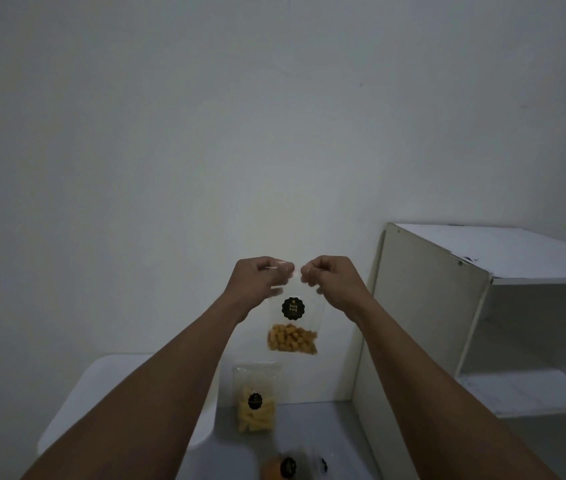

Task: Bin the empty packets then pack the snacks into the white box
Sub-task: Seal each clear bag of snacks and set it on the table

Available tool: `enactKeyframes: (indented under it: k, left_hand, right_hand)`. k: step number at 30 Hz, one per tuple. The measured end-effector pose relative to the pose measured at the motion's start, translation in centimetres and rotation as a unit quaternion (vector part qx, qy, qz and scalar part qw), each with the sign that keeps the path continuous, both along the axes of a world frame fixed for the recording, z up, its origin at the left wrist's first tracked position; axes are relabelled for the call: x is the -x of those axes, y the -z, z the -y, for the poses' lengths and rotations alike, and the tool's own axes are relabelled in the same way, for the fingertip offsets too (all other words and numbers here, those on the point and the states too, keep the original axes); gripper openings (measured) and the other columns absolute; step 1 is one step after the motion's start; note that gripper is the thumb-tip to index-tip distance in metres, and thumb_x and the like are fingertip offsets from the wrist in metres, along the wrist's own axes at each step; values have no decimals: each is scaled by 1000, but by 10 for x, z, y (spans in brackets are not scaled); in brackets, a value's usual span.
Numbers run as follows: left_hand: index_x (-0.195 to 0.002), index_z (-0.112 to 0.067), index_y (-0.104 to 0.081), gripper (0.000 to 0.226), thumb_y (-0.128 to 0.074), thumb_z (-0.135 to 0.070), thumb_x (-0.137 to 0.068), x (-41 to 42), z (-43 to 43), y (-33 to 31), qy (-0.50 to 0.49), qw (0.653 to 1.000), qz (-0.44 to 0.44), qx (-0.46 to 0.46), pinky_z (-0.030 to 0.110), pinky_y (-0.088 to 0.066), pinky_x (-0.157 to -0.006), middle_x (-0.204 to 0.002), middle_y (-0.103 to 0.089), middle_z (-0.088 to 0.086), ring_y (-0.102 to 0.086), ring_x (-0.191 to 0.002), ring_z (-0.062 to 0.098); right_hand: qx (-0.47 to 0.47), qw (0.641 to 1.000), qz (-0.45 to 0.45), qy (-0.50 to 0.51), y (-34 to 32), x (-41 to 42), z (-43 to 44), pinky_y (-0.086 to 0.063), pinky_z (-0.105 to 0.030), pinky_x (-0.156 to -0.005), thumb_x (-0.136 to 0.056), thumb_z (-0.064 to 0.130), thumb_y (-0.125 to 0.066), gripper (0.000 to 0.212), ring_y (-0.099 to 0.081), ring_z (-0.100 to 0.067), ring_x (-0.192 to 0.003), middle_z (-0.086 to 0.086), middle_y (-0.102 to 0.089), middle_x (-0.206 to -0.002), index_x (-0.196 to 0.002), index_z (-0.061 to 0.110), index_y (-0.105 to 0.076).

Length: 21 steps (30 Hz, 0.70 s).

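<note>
I hold a clear snack packet (292,327) up in front of the wall, with golden cubes in its bottom and a round black label. My left hand (261,277) pinches its top left corner and my right hand (330,277) pinches its top right corner. Below it a second clear packet (255,400) with pale yellow sticks and a black label leans at the wall. At the bottom edge lie an orange packet (280,467) and a clear packet with a black label (323,465), both partly cut off. A white box (101,403) sits under my left forearm.
A white open shelf unit (482,306) stands at the right, its side panel close to my right arm. A plain white wall fills the upper view. The packets rest on a light grey surface (309,427).
</note>
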State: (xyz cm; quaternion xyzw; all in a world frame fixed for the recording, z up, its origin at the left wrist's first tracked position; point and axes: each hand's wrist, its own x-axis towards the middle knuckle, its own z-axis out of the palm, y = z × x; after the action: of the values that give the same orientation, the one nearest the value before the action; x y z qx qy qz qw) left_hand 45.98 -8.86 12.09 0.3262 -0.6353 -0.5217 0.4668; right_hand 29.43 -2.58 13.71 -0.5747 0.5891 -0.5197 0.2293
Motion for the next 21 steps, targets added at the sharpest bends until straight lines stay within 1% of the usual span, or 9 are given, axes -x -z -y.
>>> enactKeyframes:
  k: [2, 6, 8, 10, 12, 14, 17, 19, 21]
  left_hand:
    - [-86, 1, -72, 17, -73, -16, -87, -3, 3, 1, -5, 1000, -6, -10, 35, -60, -83, -92, -74, 11, -69, -87, 22]
    - [-76, -1, -70, 16, -73, -12, -86, -6, 7, 1, -50, 998, 16, 32, 34, -59, -84, -85, -73, 4, -71, -86, 23]
    - [-78, -3, -72, 15, -73, -15, -86, -5, 8, 0, -34, 999, 22, 32, 35, -59, -84, -85, -74, 6, -71, -85, 23]
    - [-84, -5, -73, 15, -73, -20, -87, -6, 7, 0, -2, 1000, 16, 8, 36, -60, -83, -89, -75, 8, -70, -87, 22]
    - [-92, -7, -74, 18, -73, -24, -87, -6, 8, 0, 22, 999, 20, -18, 35, -60, -83, -96, -75, 8, -68, -87, 18]
    - [-92, -7, -74, 15, -72, -21, -88, -5, 9, 1, 21, 999, 37, -12, 34, -59, -84, -95, -75, 7, -67, -89, 18]
    - [-83, -7, -74, 9, -71, -14, -88, -6, 13, 2, -29, 999, 28, 15, 38, -57, -89, -89, -75, 8, -69, -97, 24]
    - [-81, -7, -73, 9, -71, -13, -87, -10, 15, 3, -52, 998, 16, 12, 40, -57, -90, -87, -75, 7, -69, -93, 24]
    - [-82, -7, -73, 10, -70, -14, -88, -13, 19, 4, -61, 998, 25, 18, 39, -57, -88, -86, -75, 6, -68, -91, 22]
  right_hand:
    - [6, 1000, 6, 6, 1, 3, 0, -48, -23, -66, -89, 7, -62, 11, -63, -12, -75, -1, -74, -81, -85, 8, -73]
    - [-29, 999, 15, -26, 3, 2, 3, -50, -26, -67, -87, 16, -69, 10, -64, -10, -77, 1, -76, -84, -88, 8, -75]
    - [-33, 999, -8, -26, 2, -1, 6, -49, -26, -66, -87, 20, -70, 12, -62, -10, -77, -2, -75, -86, -87, 9, -75]
    - [-22, 999, -26, -18, -1, -1, 9, -48, -26, -66, -88, 18, -68, 12, -60, -10, -75, -7, -73, -87, -87, 7, -73]
    - [-14, 999, -44, -16, -3, -2, 10, -46, -24, -66, -89, 17, -67, 13, -59, -9, -73, -6, -72, -84, -86, 5, -72]
    - [-9, 999, -47, -18, -2, -4, 12, -47, -23, -65, -88, 18, -69, 12, -60, -8, -72, -4, -73, -83, -86, 7, -74]
    - [-4, 1000, -9, -21, 3, -6, 13, -52, -25, -65, -87, 21, -72, 11, -64, -9, -75, -4, -75, -85, -86, 10, -76]
    - [-8, 999, 41, -28, 9, -3, 12, -55, -27, -67, -89, 18, -69, 11, -68, -11, -80, -6, -75, -89, -89, 8, -74]
    - [-14, 998, 59, -29, 13, 2, 11, -56, -28, -69, -92, 14, -64, 11, -70, -13, -82, -6, -76, -89, -90, 6, -72]
